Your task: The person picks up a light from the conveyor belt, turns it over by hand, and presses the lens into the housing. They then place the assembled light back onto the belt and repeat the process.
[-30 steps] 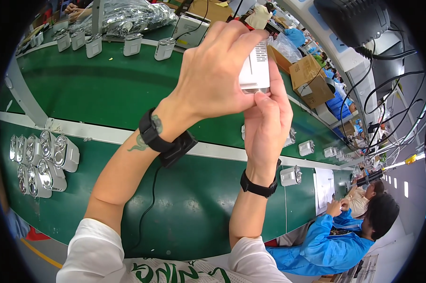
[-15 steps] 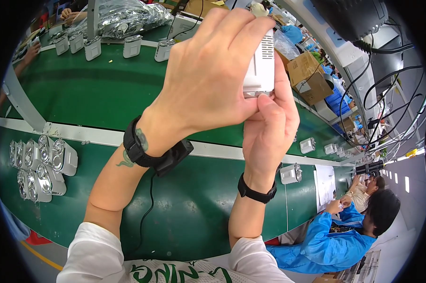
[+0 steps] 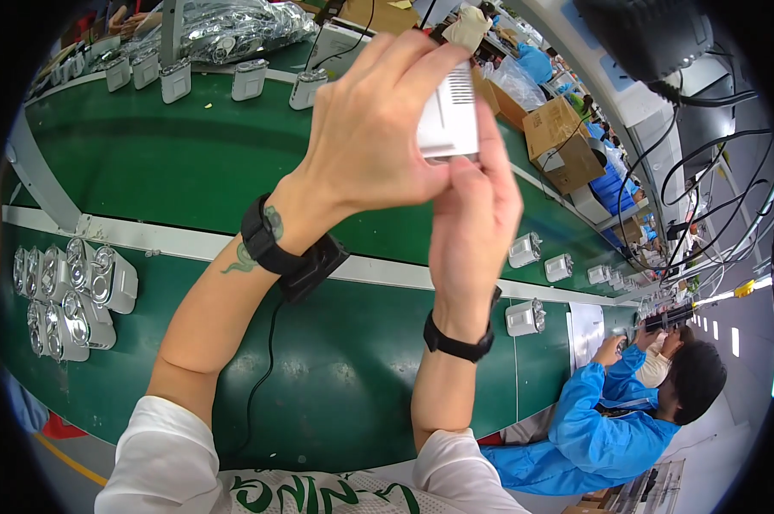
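Observation:
Both hands hold a small white plastic device (image 3: 447,124) with a slotted vent, raised above the green bench. Over its left side and top curl the fingers of my left hand (image 3: 365,128). From below and the right, my right hand (image 3: 472,201) grips it, thumb at the lower edge, where a narrow greyish part shows. The far side is hidden behind my fingers. To my left stands a cluster of similar white devices (image 3: 123,287) with shiny silver tops. One more white device (image 3: 520,319) sits on the bench right of my right wrist.
A pale metal rail (image 3: 181,242) separates the near bench (image 3: 335,360) from a green strip (image 3: 207,146) carrying spaced devices. Clear plastic bags (image 3: 233,34) lie behind. At right are a cardboard box (image 3: 558,137), hanging black cables (image 3: 712,137) and a co-worker's blue sleeve (image 3: 584,403).
Both hands have shifted slightly left and the device with them, still gripped. Another device now shows on the far strip, right of my right hand. The co-worker's hands have moved.

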{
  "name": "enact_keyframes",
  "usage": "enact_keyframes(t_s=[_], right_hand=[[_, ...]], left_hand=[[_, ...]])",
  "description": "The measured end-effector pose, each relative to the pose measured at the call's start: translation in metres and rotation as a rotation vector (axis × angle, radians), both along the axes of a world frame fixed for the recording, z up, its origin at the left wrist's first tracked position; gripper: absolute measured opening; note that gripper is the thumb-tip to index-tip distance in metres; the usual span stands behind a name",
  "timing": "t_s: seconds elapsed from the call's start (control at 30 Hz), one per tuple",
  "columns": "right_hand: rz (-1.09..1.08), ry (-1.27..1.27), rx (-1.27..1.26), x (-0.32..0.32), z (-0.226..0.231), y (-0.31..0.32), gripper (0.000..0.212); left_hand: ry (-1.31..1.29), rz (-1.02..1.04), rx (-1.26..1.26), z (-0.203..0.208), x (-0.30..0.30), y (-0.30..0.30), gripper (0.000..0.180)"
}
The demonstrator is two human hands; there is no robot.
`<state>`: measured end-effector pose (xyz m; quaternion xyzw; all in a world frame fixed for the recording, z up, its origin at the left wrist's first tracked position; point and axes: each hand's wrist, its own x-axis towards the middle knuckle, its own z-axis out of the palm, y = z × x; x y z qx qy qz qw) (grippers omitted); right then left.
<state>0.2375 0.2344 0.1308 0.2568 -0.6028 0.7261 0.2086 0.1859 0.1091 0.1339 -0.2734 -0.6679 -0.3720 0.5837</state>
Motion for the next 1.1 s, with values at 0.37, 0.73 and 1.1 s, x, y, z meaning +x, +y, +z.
enact_keyframes(t_s=[0.37, 0.73, 1.1], right_hand=[[-0.455, -0.032, 0.704, -0.029, -0.026, 0.008, 0.08], [-0.443, -0.262, 0.849, -0.055, -0.048, 0.067, 0.067], [-0.346, -0.68, 1.331, -0.065, -0.072, 0.074, 0.08]], left_hand=[[-1.249, -1.006, 0.396, -0.037, -0.044, 0.007, 0.085], [-1.232, -0.413, 0.233, -0.096, -0.138, -0.007, 0.096], [-0.778, 0.258, -0.017, -0.203, -0.299, -0.059, 0.069]])
